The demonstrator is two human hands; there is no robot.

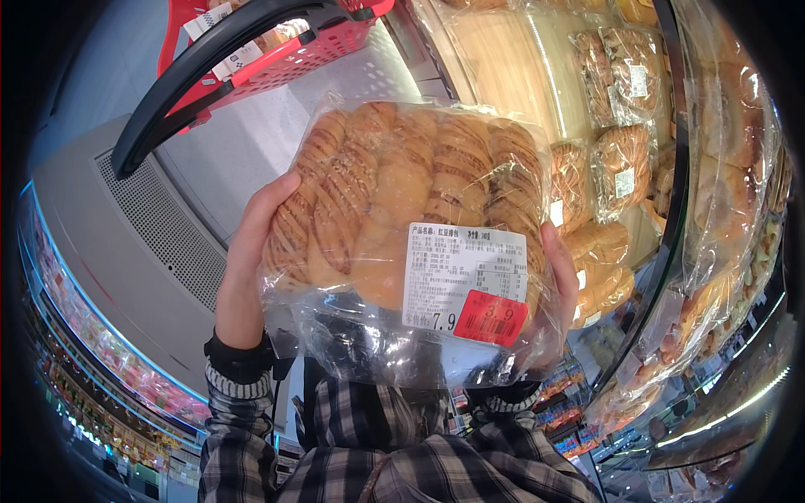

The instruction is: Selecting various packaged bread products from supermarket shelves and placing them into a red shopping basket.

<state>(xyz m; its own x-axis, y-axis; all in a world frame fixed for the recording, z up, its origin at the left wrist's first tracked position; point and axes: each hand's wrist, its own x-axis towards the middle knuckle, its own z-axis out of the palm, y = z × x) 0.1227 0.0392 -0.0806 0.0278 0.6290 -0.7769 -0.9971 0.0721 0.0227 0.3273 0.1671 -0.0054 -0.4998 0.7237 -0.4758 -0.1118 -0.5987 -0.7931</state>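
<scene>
A clear plastic bag of bread rolls [402,170] is held up in front of my chest. The rolls lie side by side, golden brown with darker stripes, and some carry sesame seeds. My left hand [253,251] grips the bag's left side, its thumb on the front and its other fingers hidden behind. On the right side, my right hand [560,270] holds the opposite edge, mostly covered by the plastic. A white printed label [440,270] sticks to the bag's lower right, and a red barcode sticker [490,318] overlaps its corner.
At the upper left stands a red shopping basket [295,66] with a black handle [188,69] and packaged goods inside. To the right, wooden bakery shelving [503,56] bears bagged breads [622,170] behind a dark curved edge [666,251]. A lit refrigerated case [126,327] runs along the left.
</scene>
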